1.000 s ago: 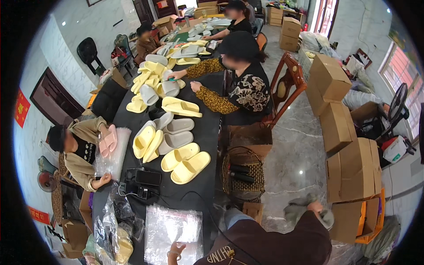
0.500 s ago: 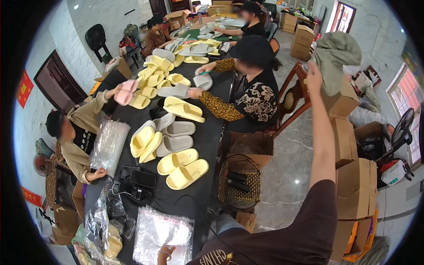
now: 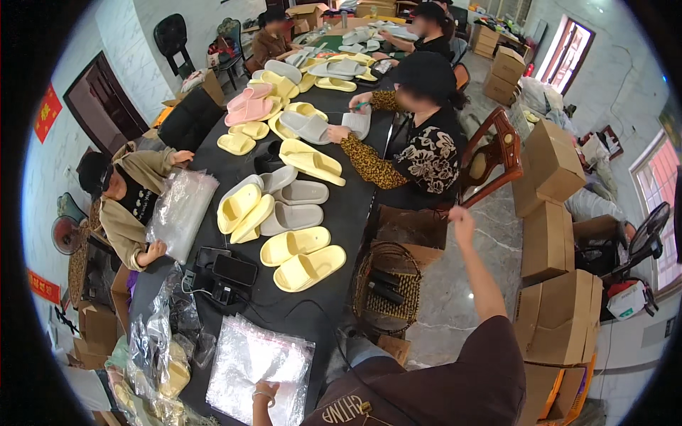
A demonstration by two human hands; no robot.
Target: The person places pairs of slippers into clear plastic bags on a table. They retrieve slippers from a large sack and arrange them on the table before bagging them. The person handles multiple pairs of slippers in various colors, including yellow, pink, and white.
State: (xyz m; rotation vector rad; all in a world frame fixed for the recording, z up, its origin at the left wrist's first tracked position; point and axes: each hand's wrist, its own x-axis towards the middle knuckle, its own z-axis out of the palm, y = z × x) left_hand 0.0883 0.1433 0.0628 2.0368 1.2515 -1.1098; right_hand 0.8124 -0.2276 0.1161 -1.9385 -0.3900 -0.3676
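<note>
Head view
Left hand (image 3: pixel 263 395): rests at the near edge of a stack of clear plastic bags (image 3: pixel 259 369); fingers curled against the top bag, clamped or not I cannot tell.
Right hand (image 3: pixel 460 215): raised on an outstretched arm above the marble floor (image 3: pixel 455 312); it holds nothing, fingers drawn loosely together.
Clear plastic bags: lie flat at the near end of the black worktop (image 3: pixel 341 220).
Nearest footwear: 2 yellow slippers (image 3: pixel 302 258) side by side, beyond the bags.
Beside the worktop: woven basket (image 3: pixel 387 291) on the floor.
Right side: stacked cardboard boxes (image 3: pixel 550 234).
</note>
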